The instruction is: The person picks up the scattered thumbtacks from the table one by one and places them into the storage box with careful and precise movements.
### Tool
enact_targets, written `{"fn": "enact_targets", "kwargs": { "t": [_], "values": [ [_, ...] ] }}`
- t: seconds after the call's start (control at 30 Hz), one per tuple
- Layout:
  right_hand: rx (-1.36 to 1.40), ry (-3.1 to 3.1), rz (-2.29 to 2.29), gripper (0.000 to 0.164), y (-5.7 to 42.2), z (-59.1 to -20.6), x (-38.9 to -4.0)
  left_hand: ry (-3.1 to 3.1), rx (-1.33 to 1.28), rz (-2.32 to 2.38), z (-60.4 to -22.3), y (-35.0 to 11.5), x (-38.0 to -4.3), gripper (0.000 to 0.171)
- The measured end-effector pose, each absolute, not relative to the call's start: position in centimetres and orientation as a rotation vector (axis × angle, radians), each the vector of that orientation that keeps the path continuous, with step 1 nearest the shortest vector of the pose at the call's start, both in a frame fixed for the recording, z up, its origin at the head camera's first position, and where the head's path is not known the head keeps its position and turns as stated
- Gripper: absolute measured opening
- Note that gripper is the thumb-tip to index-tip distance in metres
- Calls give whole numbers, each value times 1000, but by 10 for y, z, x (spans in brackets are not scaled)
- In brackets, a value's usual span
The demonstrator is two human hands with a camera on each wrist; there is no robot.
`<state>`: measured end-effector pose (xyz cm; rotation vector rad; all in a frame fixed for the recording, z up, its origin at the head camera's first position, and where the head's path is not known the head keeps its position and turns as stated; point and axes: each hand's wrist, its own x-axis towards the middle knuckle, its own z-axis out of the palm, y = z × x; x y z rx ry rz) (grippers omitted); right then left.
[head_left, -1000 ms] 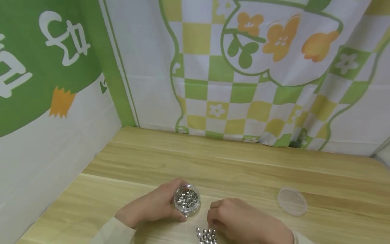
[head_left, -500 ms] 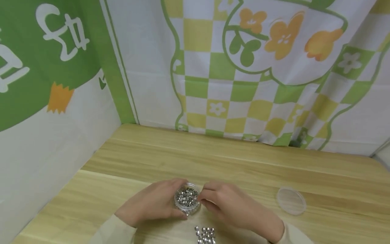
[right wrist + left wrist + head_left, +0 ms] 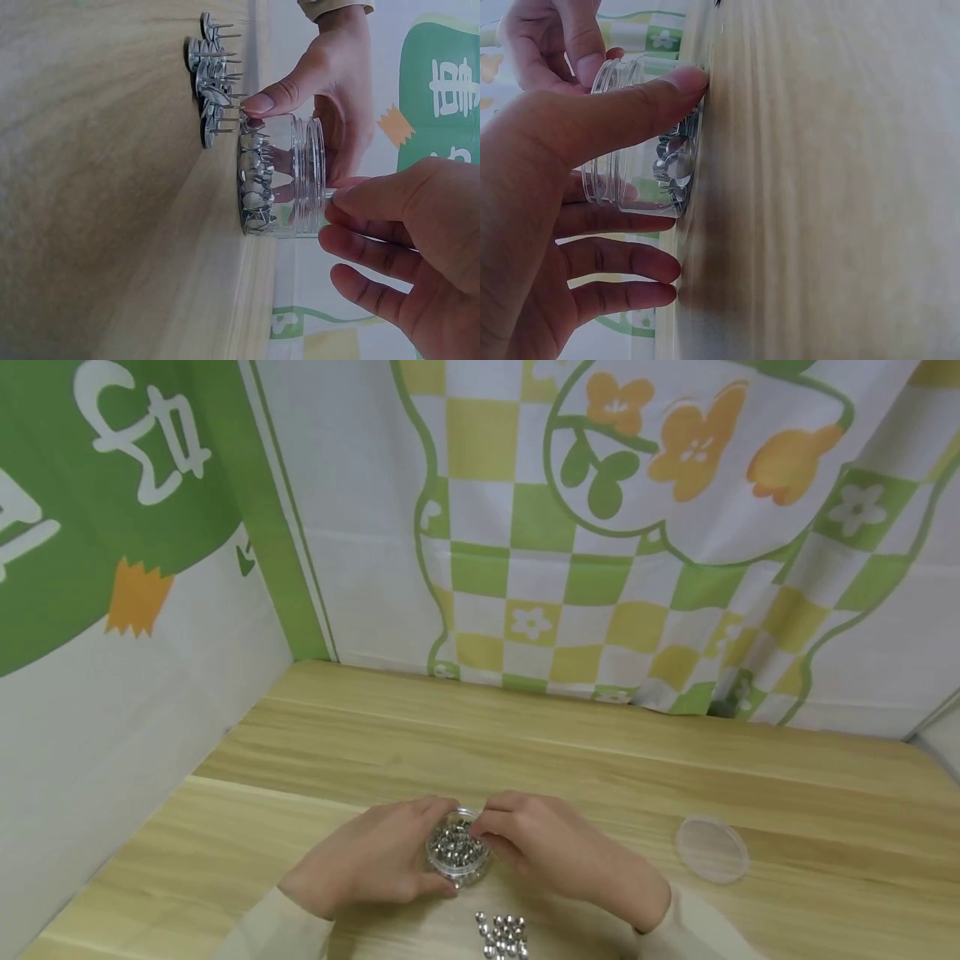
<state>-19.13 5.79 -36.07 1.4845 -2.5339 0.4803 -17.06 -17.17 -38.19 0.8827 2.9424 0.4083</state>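
Note:
A clear round jar [image 3: 468, 877] of silver thumbtacks [image 3: 253, 180] stands upright on the table. My left hand [image 3: 378, 860] holds it from the left, thumb along the near side and fingers behind. Over the jar's mouth is my right hand [image 3: 551, 852], its thumb and index finger pinched together right at the rim. In the right wrist view a small shiny bit, apparently a thumbtack [image 3: 329, 193], shows between those fingertips. Several loose thumbtacks [image 3: 502, 933] lie grouped in rows just in front of the jar, heads down and pins up.
A clear round lid [image 3: 712, 849] lies flat on the wooden table [image 3: 375, 735] to the right. A patterned cloth [image 3: 540, 552] hangs along the back, and a green and white one [image 3: 150, 710] closes off the left side.
My right hand has moved from the loose thumbtacks up and left to the jar, and further over its mouth. My left hand keeps its hold on the jar.

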Motion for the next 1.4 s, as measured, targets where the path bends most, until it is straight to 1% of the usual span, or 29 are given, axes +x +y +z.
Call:
{"fn": "enact_targets", "kwargs": {
  "t": [0.13, 0.4, 0.57, 0.67, 0.77, 0.83, 0.9, 0.93, 1.03, 1.07, 1.17, 1.23, 1.3, 1.4],
  "values": [
    [1488, -2538, 476, 17, 57, -360, -191, 2951, 892, 398, -382, -173, -170, 80],
    [1527, -2453, 500, 10, 60, -354, -191, 2951, 892, 411, -381, -172, -171, 77],
    [1559, -2553, 432, 10, 64, -344, -184, 2959, 889, 402, -381, -172, -171, 76],
    [1601, -2696, 362, 14, 68, -338, -177, 2957, 886, 416, -381, -173, -171, 77],
    [1666, -2820, 304, 21, 70, -335, -170, 2949, 874, 437, -381, -173, -171, 78],
    [1712, -2851, 284, 26, 70, -334, -167, 2945, 867, 450, -382, -174, -171, 78],
    [1748, -2838, 267, 27, 70, -335, -165, 2940, 862, 464, -382, -174, -171, 78],
    [1762, -2819, 249, 24, 71, -335, -164, 2941, 861, 467, -382, -174, -171, 78],
    [1770, -2785, 210, 9, 72, -336, -163, 2943, 867, 469, -383, -174, -171, 77],
    [1754, -2800, 210, 7, 72, -336, -162, 2945, 869, 466, -383, -174, -171, 77],
    [1701, -2863, 238, 18, 74, -337, -161, 2947, 869, 465, -383, -174, -171, 78],
    [1658, -2922, 265, 22, 75, -339, -160, 2949, 871, 466, -383, -174, -171, 77],
    [1638, -2955, 274, 24, 74, -341, -159, 2947, 867, 474, -382, -174, -170, 77],
    [1618, -2989, 265, 22, 72, -345, -159, 2946, 867, 487, -382, -174, -170, 77]
  ]
}}
